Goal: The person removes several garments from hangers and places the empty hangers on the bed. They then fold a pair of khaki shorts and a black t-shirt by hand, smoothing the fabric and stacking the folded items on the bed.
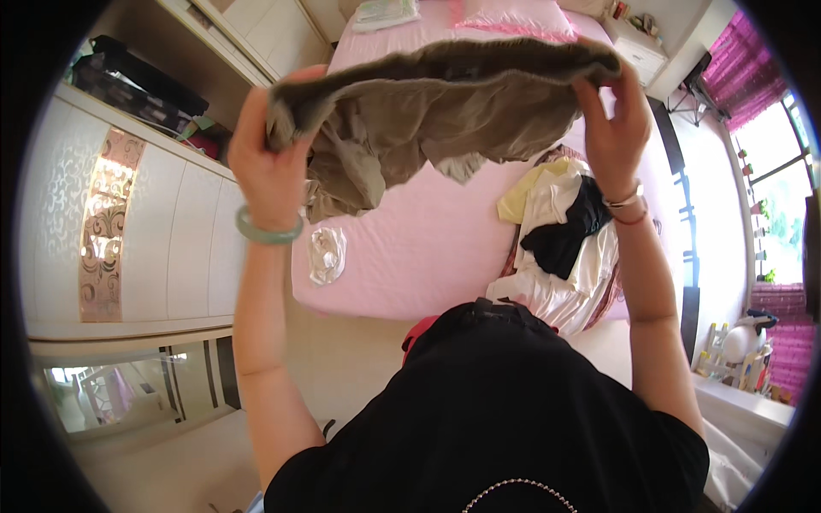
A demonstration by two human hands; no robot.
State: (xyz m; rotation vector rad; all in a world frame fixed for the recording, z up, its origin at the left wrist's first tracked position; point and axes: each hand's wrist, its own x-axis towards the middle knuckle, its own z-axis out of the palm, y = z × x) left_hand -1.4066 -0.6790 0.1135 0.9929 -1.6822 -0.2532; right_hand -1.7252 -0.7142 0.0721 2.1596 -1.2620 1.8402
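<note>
Stretched between my two raised hands is a pair of khaki shorts (445, 111) with a gathered waistband, held above a pink bed. My left hand (272, 158) grips one end of the waistband, thumb and fingers closed on the cloth. At the other end my right hand (617, 128) pinches the waistband the same way. The fabric hangs loose and creased below the band. A crumpled white cloth item (327, 255) lies on the bed below my left hand. Under my right hand is a heap of clothes, with a black garment (564, 231) on white and pale yellow pieces.
The pink bed sheet (410, 248) spreads in front of me, with a pink pillow (517, 17) and folded white cloth (385, 13) at its far end. White wardrobe doors (162, 231) and an open shelf with dark clothes stand left. A window (774, 162) with purple curtains is right.
</note>
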